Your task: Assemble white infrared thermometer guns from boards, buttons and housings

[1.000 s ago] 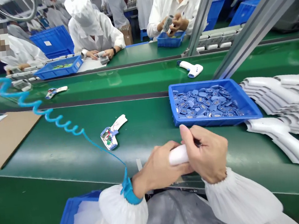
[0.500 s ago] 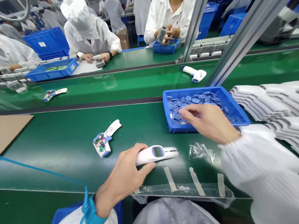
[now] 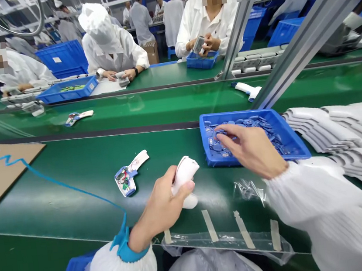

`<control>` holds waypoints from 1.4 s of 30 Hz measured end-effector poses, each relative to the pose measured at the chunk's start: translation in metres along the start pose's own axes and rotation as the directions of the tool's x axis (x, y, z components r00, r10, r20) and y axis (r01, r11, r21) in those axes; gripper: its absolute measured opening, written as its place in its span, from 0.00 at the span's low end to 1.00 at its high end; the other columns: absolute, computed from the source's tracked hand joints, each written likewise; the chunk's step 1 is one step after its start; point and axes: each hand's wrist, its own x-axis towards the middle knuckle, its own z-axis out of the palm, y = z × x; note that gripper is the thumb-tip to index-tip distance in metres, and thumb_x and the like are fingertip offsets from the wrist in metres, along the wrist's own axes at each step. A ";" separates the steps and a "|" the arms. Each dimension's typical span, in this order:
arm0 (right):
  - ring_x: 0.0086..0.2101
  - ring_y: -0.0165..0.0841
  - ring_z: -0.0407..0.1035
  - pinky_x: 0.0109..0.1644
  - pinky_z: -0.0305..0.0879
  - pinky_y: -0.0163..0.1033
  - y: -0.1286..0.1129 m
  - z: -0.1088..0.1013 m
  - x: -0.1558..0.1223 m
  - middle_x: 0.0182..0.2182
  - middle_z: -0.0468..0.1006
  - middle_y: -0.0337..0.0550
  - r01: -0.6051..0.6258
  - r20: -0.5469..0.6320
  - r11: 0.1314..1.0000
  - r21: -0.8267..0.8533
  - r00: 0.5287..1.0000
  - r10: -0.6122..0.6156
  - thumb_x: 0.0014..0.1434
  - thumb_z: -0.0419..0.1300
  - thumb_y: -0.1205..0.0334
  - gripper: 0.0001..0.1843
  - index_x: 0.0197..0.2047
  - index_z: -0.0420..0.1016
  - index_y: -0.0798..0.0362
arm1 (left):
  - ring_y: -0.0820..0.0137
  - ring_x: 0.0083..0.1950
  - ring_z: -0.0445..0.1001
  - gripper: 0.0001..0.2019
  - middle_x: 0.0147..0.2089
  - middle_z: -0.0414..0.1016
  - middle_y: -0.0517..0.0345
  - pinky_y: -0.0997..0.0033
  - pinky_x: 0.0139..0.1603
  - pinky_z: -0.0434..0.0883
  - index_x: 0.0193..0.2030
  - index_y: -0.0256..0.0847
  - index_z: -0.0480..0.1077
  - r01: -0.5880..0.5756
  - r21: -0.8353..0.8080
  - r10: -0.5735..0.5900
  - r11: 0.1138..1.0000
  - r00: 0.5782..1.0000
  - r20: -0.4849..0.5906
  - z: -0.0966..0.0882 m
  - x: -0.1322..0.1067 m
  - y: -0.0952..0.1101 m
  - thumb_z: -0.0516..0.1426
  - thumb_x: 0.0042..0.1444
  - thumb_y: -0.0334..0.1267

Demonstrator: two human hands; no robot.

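Observation:
My left hand is closed around a white infrared thermometer, tilted above the green bench. Its screen is out of sight at this angle. My right hand reaches over a blue tray filled with small blue plastic parts. Thumb and fingers are drawn together at the tray's left side; whatever is between them is too small to make out. Left of my left hand lies an opened thermometer half with its circuit board and wires showing.
Stacks of white casings stand at the right. Clear plastic scraps and tape strips lie near the front edge. A blue coiled cord runs to my left wrist. Thermometers rest on the belt; co-workers sit beyond it.
My left hand has lifted and turned the thermometer, so its screen no longer shows. My right hand stays over the tray, its fingers slightly shifted. On the belt, the thermometers have shifted right.

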 end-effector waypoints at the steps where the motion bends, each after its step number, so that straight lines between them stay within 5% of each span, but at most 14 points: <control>1: 0.34 0.34 0.77 0.42 0.67 0.37 -0.008 -0.003 -0.011 0.38 0.84 0.41 0.038 -0.007 0.999 0.022 0.999 -0.037 0.68 0.53 0.57 0.16 0.53 0.77 0.49 | 0.68 0.36 0.70 0.14 0.38 0.74 0.59 0.69 0.33 0.63 0.45 0.41 0.68 0.008 -0.072 -0.009 0.997 1.000 -0.004 0.002 0.000 0.001 0.51 0.68 0.51; 6: 0.41 0.36 0.78 0.45 0.70 0.38 -0.034 0.005 -0.054 0.44 0.84 0.44 0.079 0.046 0.956 0.283 0.994 -0.096 0.71 0.49 0.58 0.18 0.52 0.78 0.52 | 0.71 0.33 0.67 0.13 0.34 0.72 0.64 0.71 0.34 0.61 0.49 0.44 0.70 -0.047 -0.102 0.041 0.994 0.998 -0.051 0.017 0.003 0.017 0.52 0.68 0.49; 11: 0.40 0.32 0.76 0.46 0.73 0.38 -0.023 0.010 -0.067 0.46 0.81 0.41 -0.022 0.113 0.809 0.588 0.992 -0.055 0.68 0.56 0.55 0.15 0.52 0.79 0.47 | 0.70 0.38 0.71 0.12 0.41 0.76 0.64 0.71 0.40 0.64 0.54 0.47 0.69 -0.092 -0.073 0.093 0.993 0.995 0.016 0.019 -0.002 0.024 0.52 0.69 0.46; 16: 0.40 0.32 0.73 0.42 0.72 0.39 -0.020 0.006 -0.072 0.44 0.78 0.43 -0.028 0.088 0.816 0.577 0.996 -0.028 0.66 0.58 0.55 0.14 0.51 0.80 0.48 | 0.62 0.47 0.72 0.15 0.49 0.76 0.59 0.66 0.46 0.66 0.58 0.47 0.67 -0.060 0.052 0.058 0.997 0.998 0.033 0.019 -0.004 0.023 0.52 0.68 0.47; 20: 0.44 0.32 0.73 0.47 0.70 0.38 -0.027 0.007 -0.076 0.48 0.78 0.41 0.051 0.033 0.877 0.479 0.997 -0.076 0.68 0.57 0.57 0.15 0.54 0.77 0.48 | 0.60 0.49 0.72 0.17 0.53 0.76 0.57 0.62 0.50 0.66 0.62 0.48 0.65 -0.148 0.140 0.142 0.979 0.988 0.056 0.019 -0.001 0.022 0.51 0.68 0.46; 26: 0.41 0.30 0.74 0.46 0.68 0.36 -0.029 0.023 -0.094 0.43 0.80 0.41 0.060 -0.063 0.901 0.430 0.997 -0.036 0.70 0.53 0.57 0.13 0.52 0.73 0.51 | 0.62 0.41 0.73 0.10 0.43 0.78 0.59 0.61 0.44 0.64 0.50 0.46 0.70 -0.243 0.292 0.252 0.925 0.968 0.007 0.026 0.000 0.019 0.52 0.68 0.43; 30: 0.38 0.29 0.73 0.41 0.68 0.34 -0.027 0.015 -0.106 0.43 0.78 0.39 -0.059 0.057 0.875 0.480 0.998 0.036 0.70 0.52 0.55 0.12 0.51 0.71 0.48 | 0.62 0.43 0.71 0.11 0.43 0.77 0.55 0.60 0.44 0.63 0.46 0.44 0.71 -0.318 0.323 0.349 0.891 0.936 -0.042 0.033 -0.005 0.012 0.50 0.69 0.45; 32: 0.36 0.29 0.72 0.38 0.68 0.34 -0.030 0.006 -0.108 0.41 0.78 0.38 -0.100 0.183 0.868 0.486 0.983 0.010 0.70 0.51 0.54 0.11 0.51 0.69 0.46 | 0.64 0.39 0.70 0.15 0.36 0.75 0.54 0.62 0.40 0.63 0.35 0.42 0.70 -0.215 0.323 0.298 0.922 0.925 -0.237 0.039 -0.006 0.008 0.48 0.70 0.44; 35: 0.31 0.30 0.69 0.35 0.65 0.35 -0.041 0.000 -0.107 0.34 0.77 0.35 -0.115 0.361 0.896 0.429 0.931 -0.053 0.69 0.52 0.55 0.08 0.46 0.70 0.46 | 0.67 0.29 0.64 0.23 0.24 0.67 0.56 0.64 0.33 0.59 0.22 0.43 0.62 -0.020 0.305 0.176 0.952 0.852 -0.493 0.050 -0.002 0.005 0.47 0.70 0.44; 38: 0.28 0.31 0.67 0.33 0.62 0.37 -0.051 0.011 -0.114 0.31 0.77 0.36 -0.080 0.384 0.937 0.340 0.922 -0.060 0.69 0.52 0.55 0.10 0.39 0.71 0.47 | 0.70 0.23 0.63 0.28 0.19 0.67 0.57 0.66 0.29 0.58 0.16 0.43 0.61 0.022 0.208 0.092 0.978 0.849 -0.520 0.060 0.008 0.006 0.47 0.70 0.47; 42: 0.25 0.31 0.67 0.30 0.62 0.38 -0.054 0.028 -0.135 0.34 0.77 0.41 -0.077 0.284 0.940 0.332 0.958 -0.021 0.70 0.48 0.54 0.14 0.47 0.72 0.50 | 0.73 0.19 0.57 0.31 0.15 0.61 0.58 0.66 0.25 0.52 0.12 0.41 0.55 -0.015 0.321 0.166 0.947 0.879 -0.448 0.060 0.017 0.009 0.48 0.68 0.46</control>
